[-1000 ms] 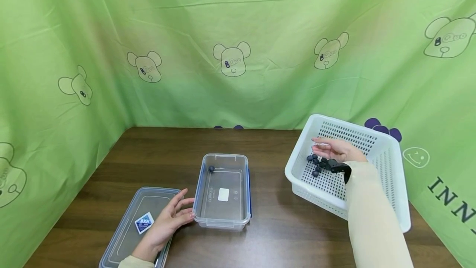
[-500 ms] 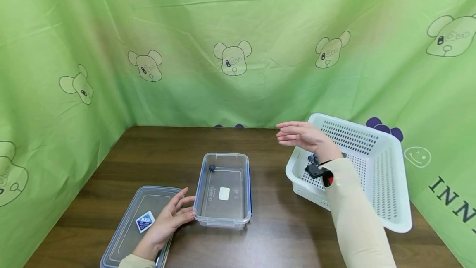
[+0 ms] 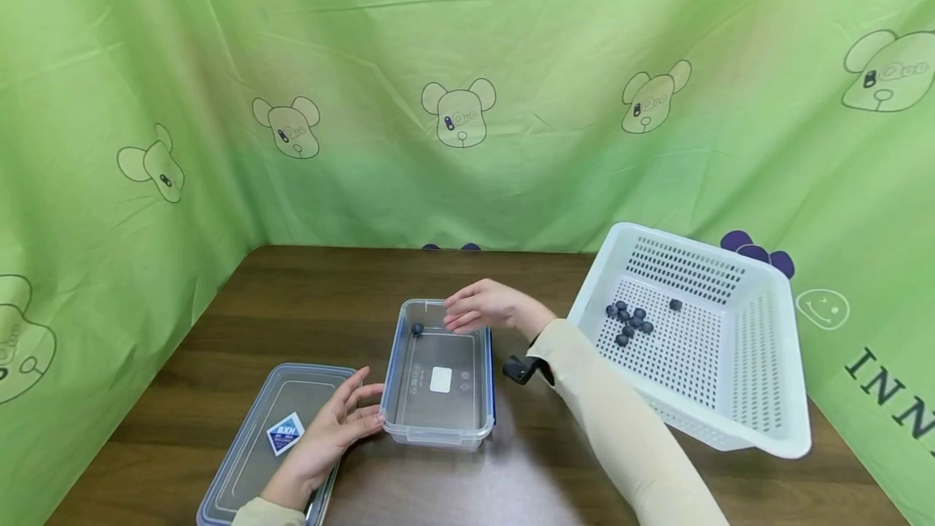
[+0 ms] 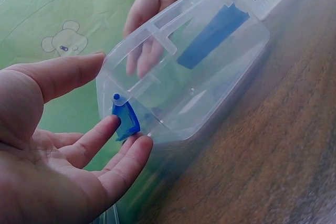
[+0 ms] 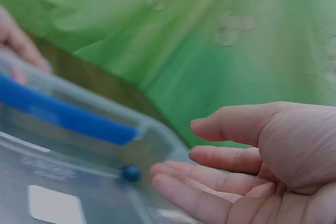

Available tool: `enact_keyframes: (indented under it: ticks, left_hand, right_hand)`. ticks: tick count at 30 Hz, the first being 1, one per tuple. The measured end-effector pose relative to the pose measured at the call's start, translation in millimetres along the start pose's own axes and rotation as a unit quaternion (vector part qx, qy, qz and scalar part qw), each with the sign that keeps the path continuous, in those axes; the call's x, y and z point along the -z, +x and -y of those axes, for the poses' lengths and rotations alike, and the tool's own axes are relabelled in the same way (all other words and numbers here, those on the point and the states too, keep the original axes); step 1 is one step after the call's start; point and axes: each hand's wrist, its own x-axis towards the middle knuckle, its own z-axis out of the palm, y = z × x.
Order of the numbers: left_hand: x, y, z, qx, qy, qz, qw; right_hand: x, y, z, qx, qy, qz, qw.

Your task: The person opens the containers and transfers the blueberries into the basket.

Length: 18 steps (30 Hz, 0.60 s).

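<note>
A clear plastic food container [image 3: 438,408] with blue side clips stands on the table. One blueberry [image 3: 417,329] lies inside it near the far left corner. My left hand [image 3: 329,433] is at the container's left side, fingers spread; in the left wrist view its fingertips touch a blue clip [image 4: 126,120]. Over the container's far right rim hovers my right hand [image 3: 488,307]. Its palm faces the right wrist camera, the fingers loosely extended, the thumb apart, and no berry shows between them. Several more blueberries [image 3: 630,331] lie in the white perforated basket [image 3: 760,437].
A clear lid with a blue rim [image 3: 252,437] and a diamond-shaped label lies at the left, partly under the left forearm. One dark berry [image 3: 675,304] sits apart from the others in the basket. A green printed cloth [image 3: 365,185] stands behind the brown table [image 3: 540,461].
My right hand has come out of the basket and moved left to above the container, uncovering the berries in the basket. The left hand has stayed at the container's side.
</note>
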Motion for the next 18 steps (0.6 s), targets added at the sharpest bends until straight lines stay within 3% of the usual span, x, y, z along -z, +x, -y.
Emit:
enact_keyframes:
  ticks: [8, 18]
  left_hand:
    - [0.5, -1.6, -0.1, 0.004, -0.002, -0.009, 0.9999]
    - [-0.6, -0.8, -1.4, 0.005, 0.0, -0.004, 1.0]
  right_hand:
    - [-38.2, 30.9, -17.3, -0.055, -0.007, -0.022, 0.998]
    - [-64.1, 54.6, -27.5, -0.09, 0.01, -0.049, 0.995]
